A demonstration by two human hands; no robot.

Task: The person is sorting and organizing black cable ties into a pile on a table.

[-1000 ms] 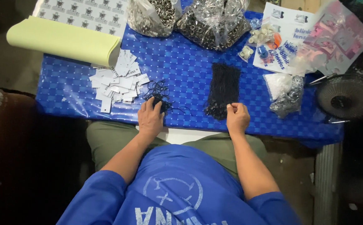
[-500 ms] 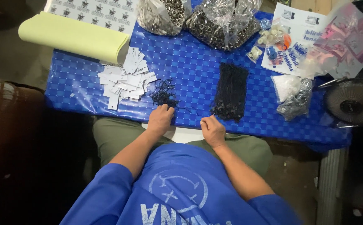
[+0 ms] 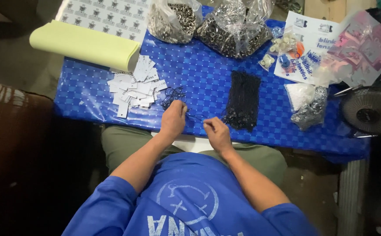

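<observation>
I sit at a table covered with a blue checkered cloth (image 3: 208, 70). My left hand (image 3: 173, 119) rests on the cloth near the front edge, fingers pinched on a thin black string (image 3: 176, 93) from a small loose tangle. My right hand (image 3: 216, 133) is beside it, fingers curled on the other end of the string. A bundle of black strings (image 3: 244, 100) lies just right of my right hand. A heap of small white tags (image 3: 134, 87) sits left of my left hand.
A pale yellow paper roll (image 3: 83, 44) lies at the back left. Two clear bags of metal eyelets (image 3: 232, 28) stand at the back. Printed sheets and small bags (image 3: 313, 57) crowd the right side, with a black fan (image 3: 371, 110) beyond the table.
My right hand has moved left from the black bundle toward my left hand. The left hand has stayed near the loose tangle, and the view has shifted slightly.
</observation>
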